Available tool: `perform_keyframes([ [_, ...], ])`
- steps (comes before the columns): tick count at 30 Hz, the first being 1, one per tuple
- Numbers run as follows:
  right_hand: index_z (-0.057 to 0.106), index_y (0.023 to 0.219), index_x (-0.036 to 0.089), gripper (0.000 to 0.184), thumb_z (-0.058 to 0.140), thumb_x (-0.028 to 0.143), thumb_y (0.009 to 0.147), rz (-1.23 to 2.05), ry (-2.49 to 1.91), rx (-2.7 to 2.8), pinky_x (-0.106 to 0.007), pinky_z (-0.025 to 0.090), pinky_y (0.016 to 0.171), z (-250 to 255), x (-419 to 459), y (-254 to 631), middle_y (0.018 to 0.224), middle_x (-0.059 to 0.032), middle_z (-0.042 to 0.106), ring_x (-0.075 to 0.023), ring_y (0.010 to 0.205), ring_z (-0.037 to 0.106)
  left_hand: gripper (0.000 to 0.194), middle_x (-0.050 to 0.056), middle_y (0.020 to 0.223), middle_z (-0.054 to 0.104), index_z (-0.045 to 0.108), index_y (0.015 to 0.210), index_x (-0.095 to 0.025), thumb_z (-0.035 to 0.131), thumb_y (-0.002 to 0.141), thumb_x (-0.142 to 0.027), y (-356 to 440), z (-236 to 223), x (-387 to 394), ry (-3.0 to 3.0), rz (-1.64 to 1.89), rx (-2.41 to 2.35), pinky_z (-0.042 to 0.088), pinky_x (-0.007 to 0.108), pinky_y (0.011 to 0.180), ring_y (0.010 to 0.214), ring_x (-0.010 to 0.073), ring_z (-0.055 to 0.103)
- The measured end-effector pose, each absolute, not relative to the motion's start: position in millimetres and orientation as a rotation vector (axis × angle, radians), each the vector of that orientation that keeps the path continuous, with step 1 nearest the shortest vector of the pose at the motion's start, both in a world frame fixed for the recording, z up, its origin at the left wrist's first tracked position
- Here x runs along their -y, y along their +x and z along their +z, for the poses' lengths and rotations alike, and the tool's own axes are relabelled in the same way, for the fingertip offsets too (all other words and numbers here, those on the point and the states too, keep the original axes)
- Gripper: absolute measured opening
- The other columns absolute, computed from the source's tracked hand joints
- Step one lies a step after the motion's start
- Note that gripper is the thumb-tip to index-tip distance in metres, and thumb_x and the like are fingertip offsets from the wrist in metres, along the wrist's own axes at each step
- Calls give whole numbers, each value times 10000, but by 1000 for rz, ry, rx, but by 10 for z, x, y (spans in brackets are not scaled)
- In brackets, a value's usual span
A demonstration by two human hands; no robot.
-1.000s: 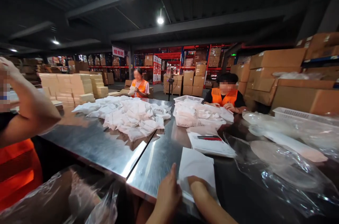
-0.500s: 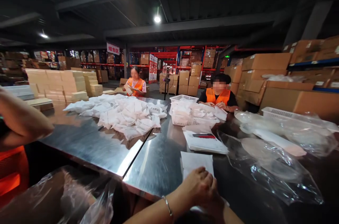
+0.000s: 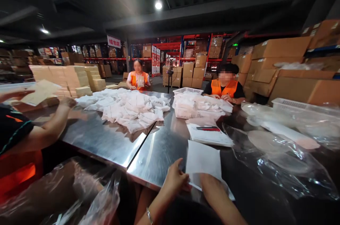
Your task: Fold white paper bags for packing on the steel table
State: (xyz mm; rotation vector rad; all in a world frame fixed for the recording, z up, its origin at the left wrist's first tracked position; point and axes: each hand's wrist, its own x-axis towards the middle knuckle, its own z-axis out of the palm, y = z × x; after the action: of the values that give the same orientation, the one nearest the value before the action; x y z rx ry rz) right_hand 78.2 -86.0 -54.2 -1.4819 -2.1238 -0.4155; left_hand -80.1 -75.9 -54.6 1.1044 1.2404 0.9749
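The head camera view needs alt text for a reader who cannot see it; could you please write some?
The person's left hand and right hand press on a flat white paper bag at the near edge of a shiny steel table. Beyond lie a heap of white bags and a white mesh basket; co-workers in orange vests sit opposite.

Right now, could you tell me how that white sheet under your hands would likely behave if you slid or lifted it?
The white sheet lies flat and thin, so it probably bends when lifted. On the shiny steel table it likely slides easily. It looks light; the left hand and right hand rest on its near edge.
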Motion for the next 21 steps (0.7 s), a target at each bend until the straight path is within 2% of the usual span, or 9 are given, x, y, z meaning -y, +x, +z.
perform_keyframes([
  [1,667,809,199,272,504,-19,820,-419,-1442,2166,-266,437,590,-557,928,752,652,3,624,-152,578,602,768,-44,614,565,296,1468,-86,608,766,-86,-800,-526,748,1023,970,-1205,548,331,556,525,189,619],
  [3,684,918,207,378,448,-55,783,-458,-1315,2180,-295,441,653,-556,1049,659,782,-24,675,-186,693,644,780,-62,581,540,344,1445,-83,663,734,-97,-794,-497,732,947,980,-1170,537,294,538,501,157,588],
  [5,671,958,191,354,409,-17,843,-494,-1190,2106,-320,436,716,-521,1133,555,877,-40,682,-200,772,641,759,-73,557,524,384,1426,-89,675,726,-106,-794,-469,731,918,978,-1147,523,259,529,482,123,550],
  [8,638,824,199,345,345,73,956,-491,-1118,1997,-321,398,683,-455,1195,452,789,-28,651,-189,706,597,740,-81,542,513,380,1431,-86,620,731,-73,-803,-421,746,884,955,-1141,509,234,517,457,96,506],
  [10,621,803,208,360,329,118,992,-500,-1108,1975,-320,376,669,-433,1211,430,761,-23,633,-188,684,573,760,-74,557,533,365,1440,-83,598,717,-60,-807,-391,759,873,939,-1140,501,229,508,449,93,502],
  [14,624,834,203,347,334,113,1001,-518,-1095,1944,-316,370,689,-458,1219,434,787,-27,630,-183,710,562,814,-69,589,562,347,1452,-91,613,682,-68,-798,-354,780,875,947,-1127,503,230,522,459,95,520],
  [21,655,899,164,317,365,69,987,-621,-1009,1986,-333,396,766,-612,1213,463,848,-44,649,-182,786,577,864,-99,470,471,253,1481,-22,520,659,-14,-756,-314,801,921,977,-1163,462,204,469,446,102,464],
])
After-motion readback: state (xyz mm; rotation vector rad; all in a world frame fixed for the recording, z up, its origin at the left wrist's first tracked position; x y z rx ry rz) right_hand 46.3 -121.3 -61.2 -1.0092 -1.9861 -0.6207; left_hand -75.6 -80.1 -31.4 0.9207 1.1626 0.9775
